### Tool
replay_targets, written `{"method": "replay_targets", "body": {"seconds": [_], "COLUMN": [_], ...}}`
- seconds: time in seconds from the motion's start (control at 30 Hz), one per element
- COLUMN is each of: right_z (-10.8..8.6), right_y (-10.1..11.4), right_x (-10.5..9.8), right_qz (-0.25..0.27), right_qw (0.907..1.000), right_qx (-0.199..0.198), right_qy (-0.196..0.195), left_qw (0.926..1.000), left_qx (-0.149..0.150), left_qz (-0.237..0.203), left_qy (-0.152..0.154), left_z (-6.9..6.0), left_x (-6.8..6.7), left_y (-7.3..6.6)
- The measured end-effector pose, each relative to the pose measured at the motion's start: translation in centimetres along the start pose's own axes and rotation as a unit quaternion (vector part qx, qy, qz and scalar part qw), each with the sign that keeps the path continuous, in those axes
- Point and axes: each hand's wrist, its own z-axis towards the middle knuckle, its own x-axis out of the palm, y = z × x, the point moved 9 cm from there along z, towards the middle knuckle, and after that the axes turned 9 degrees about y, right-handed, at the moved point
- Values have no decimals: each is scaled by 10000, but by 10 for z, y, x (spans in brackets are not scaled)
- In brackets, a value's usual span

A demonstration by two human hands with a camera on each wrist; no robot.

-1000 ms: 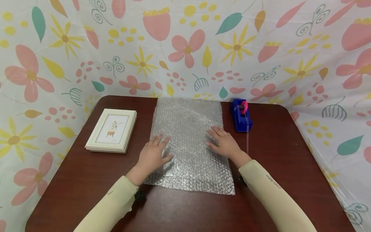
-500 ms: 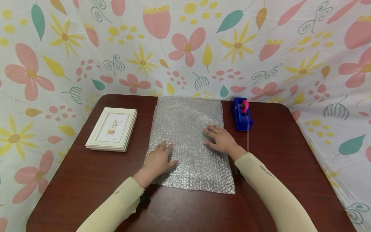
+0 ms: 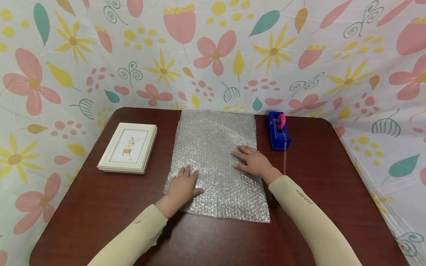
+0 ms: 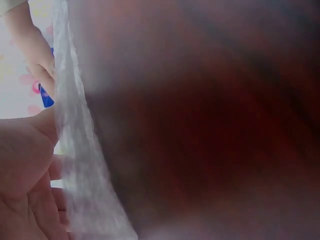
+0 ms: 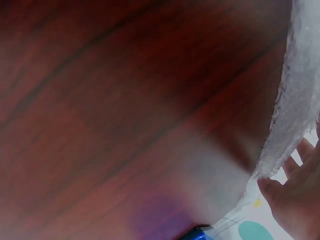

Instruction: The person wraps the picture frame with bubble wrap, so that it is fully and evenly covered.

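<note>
A clear sheet of bubble wrap lies flat on the middle of the brown table. On its left side rests my left hand, fingers spread and thumb pointing right. My right hand rests on the right side of the sheet, its fingers extended toward the left. Neither hand grips anything. In the left wrist view, the palm of the left hand shows beside the sheet's edge. The right wrist view has the right hand at the edge of the bubble wrap.
A stack of cream picture frames lies to the left, the top one with a potted-plant print. At the back right stands a blue tape dispenser with a pink core and a strip of tape hanging forward. A flower-patterned cloth hangs behind the table.
My left hand has slid toward me and slightly right over the bubble wrap. The right hand has shifted a little to the left. The frames and dispenser have stayed in place.
</note>
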Motion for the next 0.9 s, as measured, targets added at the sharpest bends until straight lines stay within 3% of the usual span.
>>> {"method": "replay_targets", "body": {"seconds": [0.37, 0.9], "right_z": [-3, -6], "right_y": [3, 4], "right_x": [0, 5], "right_qz": [45, -40], "right_qw": [9999, 9998], "right_qx": [88, 167], "right_qy": [-76, -134], "left_qw": [9994, 9981], "left_qx": [117, 286], "left_qz": [-154, -344], "left_qy": [273, 419], "left_z": [1, -1], "left_x": [2, 1], "left_y": [2, 7]}}
